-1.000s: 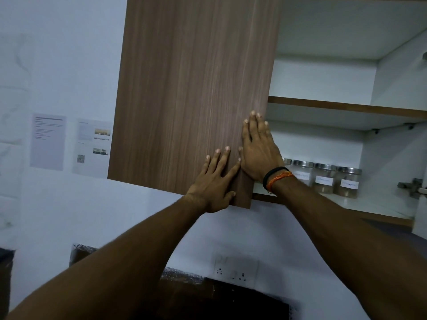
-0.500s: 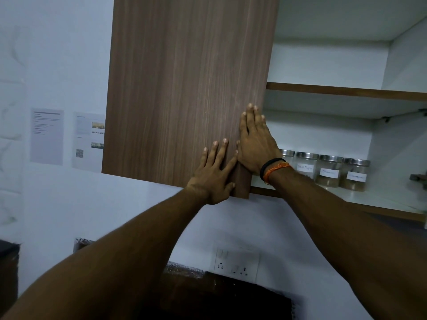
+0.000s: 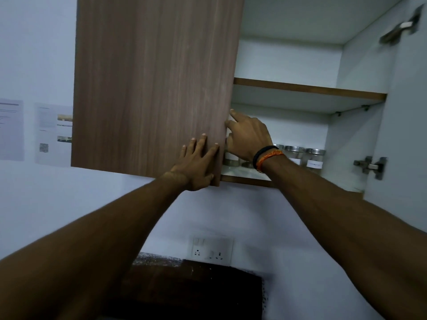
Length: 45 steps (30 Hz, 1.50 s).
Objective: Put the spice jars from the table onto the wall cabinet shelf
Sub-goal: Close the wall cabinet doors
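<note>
- Nearest: dark counter (image 3: 184,292) at bottom of view, wall socket (image 3: 211,249) above it. No jars visible on it from here.
- Left grip (image 3: 197,163): fingers straight, spread flat on the face of the wooden cabinet door (image 3: 152,84) near its lower free corner. Holds nothing.
- Right grip (image 3: 248,137): just right of the left one, past the door's free edge, fingers reaching in behind that edge. Loosely extended, nothing visibly held; whether it touches the door's back, cannot tell.
- Behind the right grip: spice jars (image 3: 314,159) in a row on the lower shelf (image 3: 245,180), glass, metal lids, white labels. Some are hidden by the wrist.
- Upper shelf (image 3: 309,91) above them shows nothing on it.
- Judgement: jars look small, rigid and light, but glass, so breakable and likely slick. Best taken round the body below the lid, one per grip, and set down upright.
- Hinge (image 3: 369,166) on the far right panel.
</note>
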Motion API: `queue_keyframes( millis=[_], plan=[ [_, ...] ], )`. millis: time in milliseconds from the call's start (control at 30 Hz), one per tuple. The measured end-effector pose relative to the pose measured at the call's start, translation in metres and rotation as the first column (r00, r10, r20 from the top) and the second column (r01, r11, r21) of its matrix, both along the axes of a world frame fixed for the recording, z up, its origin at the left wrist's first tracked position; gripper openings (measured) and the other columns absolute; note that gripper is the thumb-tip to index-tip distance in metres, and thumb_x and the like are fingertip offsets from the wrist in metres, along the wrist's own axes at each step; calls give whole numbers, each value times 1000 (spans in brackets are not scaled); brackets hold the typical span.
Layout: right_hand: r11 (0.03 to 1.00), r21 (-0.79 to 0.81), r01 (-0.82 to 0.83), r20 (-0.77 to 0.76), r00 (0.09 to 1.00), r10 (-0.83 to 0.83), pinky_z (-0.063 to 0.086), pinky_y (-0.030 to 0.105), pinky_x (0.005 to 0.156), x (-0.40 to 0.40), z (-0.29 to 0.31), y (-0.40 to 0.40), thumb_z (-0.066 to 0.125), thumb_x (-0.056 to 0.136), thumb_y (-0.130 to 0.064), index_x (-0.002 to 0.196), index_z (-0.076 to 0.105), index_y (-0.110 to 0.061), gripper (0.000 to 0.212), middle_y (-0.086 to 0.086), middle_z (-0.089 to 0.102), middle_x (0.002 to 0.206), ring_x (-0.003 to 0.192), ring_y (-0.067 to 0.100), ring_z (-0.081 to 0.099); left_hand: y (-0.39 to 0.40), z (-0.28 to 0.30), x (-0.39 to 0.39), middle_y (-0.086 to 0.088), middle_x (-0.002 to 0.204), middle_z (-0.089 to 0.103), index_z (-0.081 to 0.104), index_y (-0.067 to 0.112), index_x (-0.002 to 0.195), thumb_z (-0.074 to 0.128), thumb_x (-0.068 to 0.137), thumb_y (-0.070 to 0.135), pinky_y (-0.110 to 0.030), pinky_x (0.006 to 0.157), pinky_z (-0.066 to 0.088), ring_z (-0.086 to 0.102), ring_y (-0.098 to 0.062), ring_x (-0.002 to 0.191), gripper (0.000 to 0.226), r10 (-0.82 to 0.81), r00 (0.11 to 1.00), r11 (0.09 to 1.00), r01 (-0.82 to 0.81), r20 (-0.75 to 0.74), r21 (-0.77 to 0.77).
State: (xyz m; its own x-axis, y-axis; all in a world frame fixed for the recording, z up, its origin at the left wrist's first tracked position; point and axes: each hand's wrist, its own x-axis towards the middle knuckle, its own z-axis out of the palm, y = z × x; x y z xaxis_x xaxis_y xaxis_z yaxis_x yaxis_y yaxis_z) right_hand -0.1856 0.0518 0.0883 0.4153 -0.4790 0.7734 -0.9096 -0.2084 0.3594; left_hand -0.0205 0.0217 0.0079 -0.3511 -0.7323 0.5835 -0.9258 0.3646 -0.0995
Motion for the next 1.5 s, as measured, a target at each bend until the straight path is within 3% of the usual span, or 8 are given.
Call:
queue_keyframes(
  millis=[133,300,567,767,1000,1167,1300,1500],
  plan=[
    [997,3,79,56,995,-79,55,39,83,-19,4,26,49,91,-23,113,70,-11,33,10,67,117,97,30,65,11,5,-11,-15,166,-3,5,20,159,62,90,39,-53,121,10,1,-41,151,92,-126,991,992,126,39,0],
    [973,-16,232,139,964,-228,57,36,71,-55,3,66,48,88,-26,90,70,-13,25,5,69,80,72,26,64,32,11,-44,-12,150,42,33,16,151,59,91,26,-42,110,35,42,-30,133,67,-343,939,939,341,37,52],
    [877,-27,480,168,867,-470,54,33,68,-129,-4,139,50,89,-26,88,70,-13,24,6,68,76,67,27,63,71,4,-139,-10,153,43,39,9,149,59,95,24,-34,113,32,40,-24,140,60,-636,771,769,630,38,110],
    [775,-53,629,169,771,-614,48,31,65,-181,4,199,51,87,-23,85,68,-11,21,7,68,76,69,30,63,114,11,-216,-8,141,57,47,11,143,58,92,21,-39,105,45,53,-25,128,53,-792,609,609,793,-34,22],
    [635,-111,765,152,644,-750,49,33,64,-229,19,275,49,87,-15,87,68,-4,21,11,67,82,71,32,63,182,23,-296,-7,155,39,35,18,152,56,95,28,-42,114,35,40,-26,138,62,-914,405,404,914,21,-17],
    [548,-200,812,57,568,-821,54,43,84,-258,25,325,48,90,-8,107,71,0,29,17,67,120,96,36,66,231,27,-341,-7,167,11,21,30,158,55,97,38,-46,122,23,17,-29,151,70,-948,310,310,951,73,-18],
    [463,-258,848,59,492,-869,40,53,109,-279,28,357,51,89,-8,116,70,0,34,21,56,142,140,39,41,261,24,-371,-7,167,-7,1,26,159,50,96,56,-47,123,15,3,-33,154,85,-943,315,317,948,-107,-4],
    [405,-204,891,144,436,-888,32,54,116,-297,32,382,51,94,-9,135,59,-7,42,21,22,164,153,40,17,289,13,-404,-10,164,-23,-13,21,157,55,80,76,-54,124,8,-13,-34,152,117,-897,309,332,943,-317,-18]
  ],
)
